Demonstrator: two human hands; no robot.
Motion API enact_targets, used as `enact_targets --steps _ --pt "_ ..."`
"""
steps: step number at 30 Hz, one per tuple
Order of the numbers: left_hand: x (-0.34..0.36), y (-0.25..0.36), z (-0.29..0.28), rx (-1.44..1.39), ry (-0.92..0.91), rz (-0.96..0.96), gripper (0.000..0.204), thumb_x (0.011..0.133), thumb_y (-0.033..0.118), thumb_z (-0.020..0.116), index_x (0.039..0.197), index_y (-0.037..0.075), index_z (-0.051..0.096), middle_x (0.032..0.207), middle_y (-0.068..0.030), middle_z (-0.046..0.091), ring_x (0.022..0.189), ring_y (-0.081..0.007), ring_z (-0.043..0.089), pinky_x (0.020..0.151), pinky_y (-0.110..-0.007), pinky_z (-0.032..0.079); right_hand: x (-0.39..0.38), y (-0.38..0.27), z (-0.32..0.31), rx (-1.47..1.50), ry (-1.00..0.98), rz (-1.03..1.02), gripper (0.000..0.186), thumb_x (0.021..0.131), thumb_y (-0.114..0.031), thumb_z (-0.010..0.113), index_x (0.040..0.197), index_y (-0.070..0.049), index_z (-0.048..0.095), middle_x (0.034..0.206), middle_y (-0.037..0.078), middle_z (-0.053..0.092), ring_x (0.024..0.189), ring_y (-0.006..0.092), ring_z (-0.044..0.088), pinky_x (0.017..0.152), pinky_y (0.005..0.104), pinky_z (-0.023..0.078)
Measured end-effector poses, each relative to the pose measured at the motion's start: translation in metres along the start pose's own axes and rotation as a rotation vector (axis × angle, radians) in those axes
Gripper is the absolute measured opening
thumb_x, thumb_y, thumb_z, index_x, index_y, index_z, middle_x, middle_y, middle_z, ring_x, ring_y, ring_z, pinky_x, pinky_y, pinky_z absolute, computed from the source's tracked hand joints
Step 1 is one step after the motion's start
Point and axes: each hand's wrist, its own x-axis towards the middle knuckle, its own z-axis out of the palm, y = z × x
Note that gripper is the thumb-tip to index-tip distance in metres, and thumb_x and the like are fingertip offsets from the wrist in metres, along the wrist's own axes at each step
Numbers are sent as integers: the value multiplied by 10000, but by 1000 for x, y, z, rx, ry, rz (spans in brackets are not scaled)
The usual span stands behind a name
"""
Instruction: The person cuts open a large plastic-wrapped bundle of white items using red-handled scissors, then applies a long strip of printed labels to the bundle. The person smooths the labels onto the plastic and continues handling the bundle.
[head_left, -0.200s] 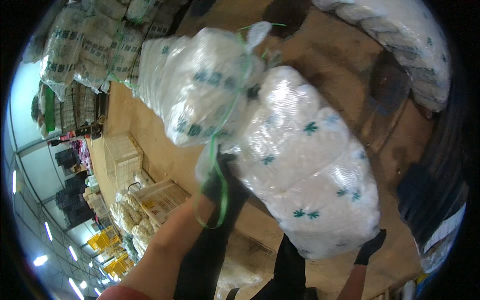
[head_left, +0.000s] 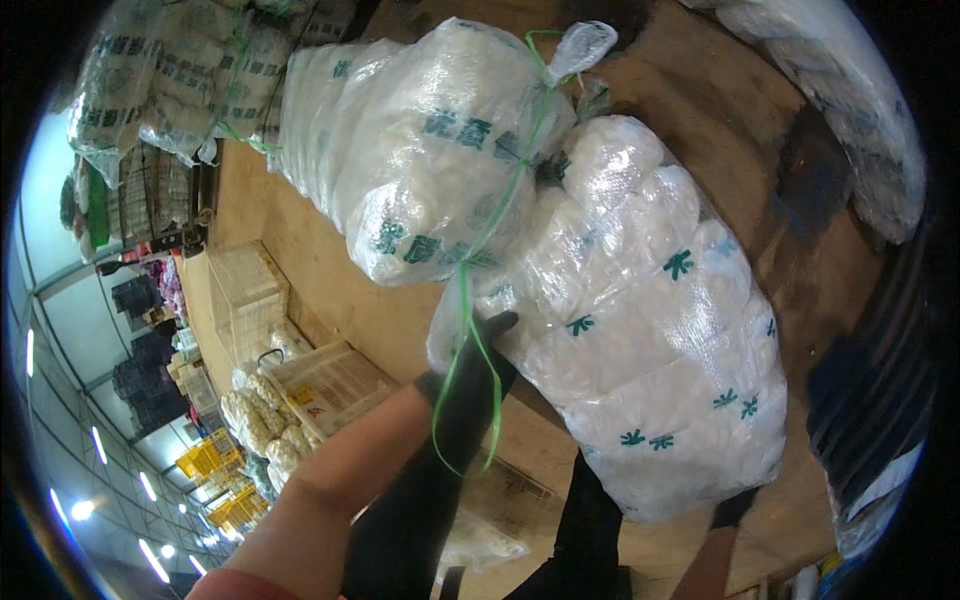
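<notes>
From the head view, our gloved left hand (head_left: 470,365) presses flat-fingered against two clear sacks (head_left: 620,300) on a brown wooden bed (head_left: 330,290); our right hand (head_left: 733,508) grips below, finger state unclear. Warehouse crates (head_left: 215,465) lie beyond.

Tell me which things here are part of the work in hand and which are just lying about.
In hand:
- large clear plastic sack of white goods with green marks
- second clear sack tied with green string
- left hand in black glove
- right hand in black glove

Lying about:
- stacked sacks, upper left
- yellow crates
- white wire basket
</notes>
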Motion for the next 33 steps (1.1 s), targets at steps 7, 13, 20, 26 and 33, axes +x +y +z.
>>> enact_targets --steps 7,13,20,26,33 --pt "10 46 7 306 21 -58 234 834 176 497 1024 43 471 839 -47 514 755 -134 500 679 -295 425 2 70 -13 93 -137 223 638 850 -518 307 1309 -79 250 1334 119 274 1181 300 312 979 417 263" --pt "-8 63 39 65 -115 -67 314 844 243 453 1091 50 432 947 -76 495 859 -172 483 765 -321 400 13 22 -15 46 -167 207 633 851 -521 300 1318 -100 221 1340 113 256 1181 310 306 969 440 275" --pt "-24 33 80 -337 -23 -227 409 856 320 402 1170 58 386 1073 -110 472 979 -217 463 866 -350 372 35 -70 -36 -52 -235 131 631 854 -521 296 1323 -110 199 1345 106 241 1180 316 297 966 452 273" --pt "-26 24 107 -512 48 -190 473 862 367 378 1229 69 351 1163 -128 458 1061 -253 452 934 -374 354 -3 -92 79 -221 -34 8 633 860 -515 301 1318 -90 203 1343 99 243 1174 304 286 980 430 240" --pt "-23 28 74 187 171 -78 460 810 255 464 1211 51 369 1176 -135 436 1076 -286 413 924 -386 328 -41 -70 81 -241 -144 -33 399 853 -359 428 1096 -43 429 1003 131 457 879 266 451 750 429 410"
